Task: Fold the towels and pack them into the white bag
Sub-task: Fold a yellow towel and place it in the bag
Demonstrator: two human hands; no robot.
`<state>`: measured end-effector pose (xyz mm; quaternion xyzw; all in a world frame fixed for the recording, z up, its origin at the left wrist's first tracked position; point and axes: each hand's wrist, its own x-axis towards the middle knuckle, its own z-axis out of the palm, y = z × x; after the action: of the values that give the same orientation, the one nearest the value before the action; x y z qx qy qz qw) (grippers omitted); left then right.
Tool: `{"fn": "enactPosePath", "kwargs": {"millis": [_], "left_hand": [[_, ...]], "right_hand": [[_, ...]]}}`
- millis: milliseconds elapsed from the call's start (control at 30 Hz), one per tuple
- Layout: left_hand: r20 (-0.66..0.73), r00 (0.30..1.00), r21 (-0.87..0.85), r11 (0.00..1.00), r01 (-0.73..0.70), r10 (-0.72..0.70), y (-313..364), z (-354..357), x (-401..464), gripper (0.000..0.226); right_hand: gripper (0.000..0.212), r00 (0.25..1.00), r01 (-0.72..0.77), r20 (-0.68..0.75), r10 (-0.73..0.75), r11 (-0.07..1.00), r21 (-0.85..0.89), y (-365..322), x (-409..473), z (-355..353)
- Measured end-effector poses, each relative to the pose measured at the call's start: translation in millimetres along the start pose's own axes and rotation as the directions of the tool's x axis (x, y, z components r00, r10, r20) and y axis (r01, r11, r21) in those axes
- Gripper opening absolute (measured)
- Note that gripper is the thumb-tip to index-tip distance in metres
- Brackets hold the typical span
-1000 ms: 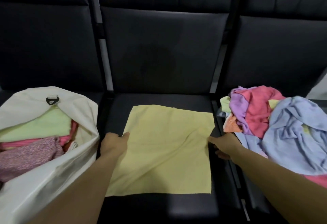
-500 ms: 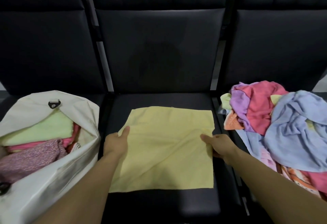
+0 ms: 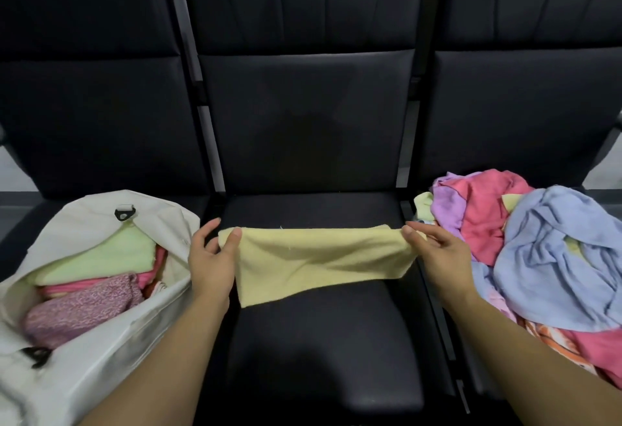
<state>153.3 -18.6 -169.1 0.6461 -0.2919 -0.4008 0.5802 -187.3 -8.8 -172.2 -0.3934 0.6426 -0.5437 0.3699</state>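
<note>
A yellow towel point(image 3: 319, 259) is stretched above the middle black seat point(image 3: 323, 351), doubled over into a narrow band. My left hand point(image 3: 212, 257) pinches its left end between thumb and fingers. My right hand point(image 3: 434, 253) pinches the right end. The white bag point(image 3: 87, 368) lies open on the left seat, holding folded green, pink and purple-patterned towels point(image 3: 91, 277). A loose pile of towels point(image 3: 538, 257), pink, lilac, light blue and orange, sits on the right seat.
Three black padded seats with tall backrests point(image 3: 306, 115) fill the view. Metal dividers point(image 3: 451, 351) run between the seats. The bag has black clips point(image 3: 125, 212) on its rim.
The towel lay flat on the seat with my hands at its side edges. Both hands have lifted it and carried the edge away from me, folding it into a half-height band.
</note>
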Motion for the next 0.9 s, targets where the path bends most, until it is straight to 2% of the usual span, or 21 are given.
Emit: {"fn": "enactPosePath", "kwargs": {"millis": [133, 233, 300, 400, 467, 533, 600, 700, 800, 900], "left_hand": [[-0.019, 0.986, -0.052, 0.985, -0.165, 0.165, 15, -3, -1, 0.021], [-0.028, 0.970, -0.068, 0.967, -0.245, 0.243, 22, -3, 0, 0.011], [-0.016, 0.970, -0.067, 0.968, -0.242, 0.241, 22, -3, -2, 0.012], [0.009, 0.978, 0.042, 0.977, -0.209, 0.209, 12, -7, 2, 0.019], [0.066, 0.983, 0.145, 0.973, -0.182, 0.174, 5, -10, 8, 0.028], [0.145, 0.980, 0.248, 0.954, -0.171, 0.138, -1, -13, 10, 0.041], [0.227, 0.966, 0.329, 0.925, -0.192, 0.120, -6, -15, 11, 0.056], [0.301, 0.952, 0.355, 0.920, -0.164, 0.054, -12, -16, 15, 0.076], [0.324, 0.946, 0.388, 0.915, -0.108, -0.027, -23, -18, 22, 0.079], [0.307, 0.944, 0.527, 0.847, -0.062, -0.122, -33, -18, 19, 0.088]], "right_hand": [[0.017, 0.997, 0.080, -0.023, -0.077, 0.989, 0.128, -26, -6, 2], [0.017, 0.985, 0.172, -0.028, -0.169, 0.971, 0.166, -39, -9, 2], [0.024, 0.980, 0.198, -0.003, -0.199, 0.970, 0.144, -42, -10, 4], [0.051, 0.972, 0.220, 0.078, -0.220, 0.975, 0.013, -39, -12, 9], [0.068, 0.967, 0.204, 0.168, -0.192, 0.977, -0.059, -35, -12, 11], [0.077, 0.963, 0.169, 0.229, -0.141, 0.980, -0.107, -29, -11, 11], [0.078, 0.969, 0.116, 0.233, -0.075, 0.979, -0.166, -21, -9, 10], [0.071, 0.966, 0.028, 0.259, 0.020, 0.983, -0.181, -18, -3, 6], [0.070, 0.961, -0.040, 0.262, 0.092, 0.980, -0.196, -6, 7, 0], [0.078, 0.941, -0.130, 0.252, 0.225, 0.929, -0.346, 20, 12, -10]]}}
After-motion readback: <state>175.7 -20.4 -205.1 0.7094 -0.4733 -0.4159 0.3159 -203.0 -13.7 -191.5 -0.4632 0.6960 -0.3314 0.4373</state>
